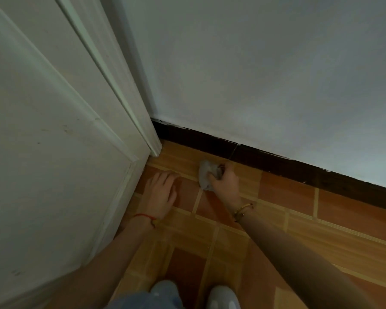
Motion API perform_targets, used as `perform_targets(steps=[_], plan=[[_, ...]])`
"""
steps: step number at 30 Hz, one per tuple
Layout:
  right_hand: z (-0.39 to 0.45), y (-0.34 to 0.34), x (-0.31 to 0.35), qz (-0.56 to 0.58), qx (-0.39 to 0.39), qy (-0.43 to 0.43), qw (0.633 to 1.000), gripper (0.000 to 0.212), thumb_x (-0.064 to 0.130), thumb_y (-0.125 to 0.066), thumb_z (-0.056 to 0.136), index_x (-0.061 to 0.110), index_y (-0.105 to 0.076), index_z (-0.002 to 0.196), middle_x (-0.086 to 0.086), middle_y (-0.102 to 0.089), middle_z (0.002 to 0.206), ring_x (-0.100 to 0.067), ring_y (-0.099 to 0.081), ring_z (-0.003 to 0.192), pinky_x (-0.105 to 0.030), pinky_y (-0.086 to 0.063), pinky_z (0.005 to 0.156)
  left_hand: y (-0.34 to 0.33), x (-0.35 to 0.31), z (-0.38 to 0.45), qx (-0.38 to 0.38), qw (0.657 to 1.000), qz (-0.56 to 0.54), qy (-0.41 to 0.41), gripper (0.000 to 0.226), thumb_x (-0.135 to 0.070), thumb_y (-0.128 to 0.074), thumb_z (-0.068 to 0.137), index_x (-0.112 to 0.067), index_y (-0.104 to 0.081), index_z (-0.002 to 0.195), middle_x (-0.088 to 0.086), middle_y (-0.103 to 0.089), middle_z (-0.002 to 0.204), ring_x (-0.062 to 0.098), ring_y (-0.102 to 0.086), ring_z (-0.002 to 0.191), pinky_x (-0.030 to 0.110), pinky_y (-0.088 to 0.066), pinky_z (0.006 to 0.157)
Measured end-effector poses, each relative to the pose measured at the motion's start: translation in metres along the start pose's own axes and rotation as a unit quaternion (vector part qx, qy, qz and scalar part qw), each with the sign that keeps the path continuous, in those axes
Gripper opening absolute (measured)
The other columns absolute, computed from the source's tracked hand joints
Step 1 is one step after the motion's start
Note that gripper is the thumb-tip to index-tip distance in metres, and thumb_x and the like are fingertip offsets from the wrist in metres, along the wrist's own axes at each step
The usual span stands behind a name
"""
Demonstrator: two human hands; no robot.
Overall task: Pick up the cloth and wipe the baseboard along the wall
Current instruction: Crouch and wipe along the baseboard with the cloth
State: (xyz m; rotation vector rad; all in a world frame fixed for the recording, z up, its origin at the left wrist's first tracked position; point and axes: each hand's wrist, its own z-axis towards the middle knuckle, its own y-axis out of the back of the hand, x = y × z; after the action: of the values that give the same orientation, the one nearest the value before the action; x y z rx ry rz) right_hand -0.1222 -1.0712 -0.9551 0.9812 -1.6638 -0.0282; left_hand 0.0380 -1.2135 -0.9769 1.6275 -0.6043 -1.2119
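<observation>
One crumpled grey cloth (206,175) sits gripped in the right hand (224,181) on the tiled floor (288,192), near one dark baseboard (276,163); the left hand (163,192) lies open, flat.

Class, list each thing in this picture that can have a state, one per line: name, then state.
Right hand: closed around the cloth.
Left hand: open, flat on the floor, empty.
Cloth: bunched up, gripped, low over the tiles just short of the baseboard.
Baseboard: dark, paint chipped along its top edge, not touched by the cloth.
Door: white, scuffed, beside the left hand.
</observation>
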Motion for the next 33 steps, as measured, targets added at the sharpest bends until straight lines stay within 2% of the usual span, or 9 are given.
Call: perform_targets(steps=[2,4,7,10,12,14,20,26,33], plan=[[0.006,0.001,-0.008,-0.045,-0.006,0.018,0.999,0.033,0.015,-0.065,0.087,0.008,-0.045,0.112,-0.009,-0.057,0.096,-0.025,-0.058,0.084,-0.024,-0.042,0.058,-0.008,0.003,0.002,-0.001,1.000,0.006,0.000,0.046,-0.024,-0.037,0.092,-0.013,-0.060,0.129,0.008,-0.063,0.124,0.026,-0.054,0.112,0.043,-0.050,0.085],[0.009,0.003,-0.017,-0.131,-0.033,0.056,0.989,0.045,0.018,-0.067,0.083,0.006,-0.045,0.120,-0.014,-0.055,0.108,-0.030,-0.054,0.099,-0.036,-0.048,0.076,-0.016,0.008,0.003,-0.001,1.000,0.009,-0.003,0.046,-0.024,-0.037,0.092,-0.013,-0.059,0.131,0.009,-0.061,0.129,0.024,-0.049,0.115,0.043,-0.049,0.088],[0.007,0.012,-0.028,-0.288,-0.087,0.157,0.941,0.058,0.024,-0.069,0.080,0.009,-0.046,0.131,-0.014,-0.047,0.125,-0.032,-0.044,0.116,-0.042,-0.044,0.097,-0.028,0.015,0.002,-0.002,1.000,0.009,0.010,0.047,-0.025,-0.038,0.093,-0.012,-0.056,0.134,0.011,-0.058,0.133,0.025,-0.046,0.119,0.047,-0.049,0.091],[0.007,0.017,-0.041,-0.358,-0.038,0.247,0.900,0.047,0.034,-0.051,0.090,0.015,-0.047,0.132,-0.014,-0.042,0.139,-0.035,-0.035,0.130,-0.046,-0.040,0.104,-0.037,0.019,0.000,-0.011,1.000,0.012,0.026,0.047,-0.025,-0.039,0.092,-0.011,-0.056,0.133,0.013,-0.056,0.134,0.026,-0.043,0.121,0.051,-0.049,0.093],[0.009,0.014,-0.049,-0.361,0.030,0.270,0.892,0.046,0.038,-0.037,0.095,0.021,-0.044,0.137,-0.011,-0.040,0.141,-0.033,-0.033,0.133,-0.048,-0.039,0.105,-0.043,0.020,-0.002,-0.022,0.999,0.013,0.028,0.046,-0.025,-0.040,0.093,-0.011,-0.056,0.134,0.013,-0.055,0.136,0.026,-0.042,0.124,0.051,-0.046,0.096],[0.012,0.009,-0.054,-0.365,0.041,0.281,0.887,0.045,0.039,-0.036,0.097,0.025,-0.043,0.140,-0.009,-0.042,0.139,-0.030,-0.036,0.129,-0.047,-0.040,0.103,-0.048,0.021,-0.003,-0.033,0.999,0.010,0.035,0.047,-0.024,-0.040,0.093,-0.012,-0.055,0.135,0.012,-0.053,0.139,0.027,-0.041,0.127,0.052,-0.042,0.100],[0.029,-0.022,-0.038,-0.346,0.005,0.302,0.888,0.045,0.035,-0.055,0.094,0.020,-0.050,0.135,-0.013,-0.048,0.133,-0.030,-0.043,0.120,-0.043,-0.043,0.097,-0.059,0.022,-0.007,-0.073,0.997,0.005,0.039,0.048,-0.020,-0.042,0.093,-0.014,-0.053,0.139,0.009,-0.050,0.143,0.027,-0.042,0.130,0.045,-0.027,0.111],[0.044,-0.069,-0.008,-0.344,-0.009,0.310,0.886,0.037,0.027,-0.068,0.085,0.016,-0.063,0.120,-0.016,-0.057,0.120,-0.034,-0.053,0.107,-0.043,-0.048,0.083,-0.059,0.021,-0.007,-0.093,0.995,0.007,0.027,0.050,-0.018,-0.044,0.090,-0.012,-0.055,0.138,0.012,-0.052,0.142,0.028,-0.042,0.129,0.045,-0.029,0.110],[0.037,-0.032,-0.035,-0.307,-0.093,0.298,0.899,0.026,0.016,-0.064,0.089,0.013,-0.064,0.114,-0.013,-0.058,0.117,-0.030,-0.053,0.104,-0.040,-0.049,0.084,-0.058,0.022,-0.008,-0.100,0.995,-0.007,0.019,0.050,-0.016,-0.044,0.090,-0.011,-0.057,0.138,0.010,-0.053,0.143,0.027,-0.044,0.131,0.043,-0.028,0.113]])
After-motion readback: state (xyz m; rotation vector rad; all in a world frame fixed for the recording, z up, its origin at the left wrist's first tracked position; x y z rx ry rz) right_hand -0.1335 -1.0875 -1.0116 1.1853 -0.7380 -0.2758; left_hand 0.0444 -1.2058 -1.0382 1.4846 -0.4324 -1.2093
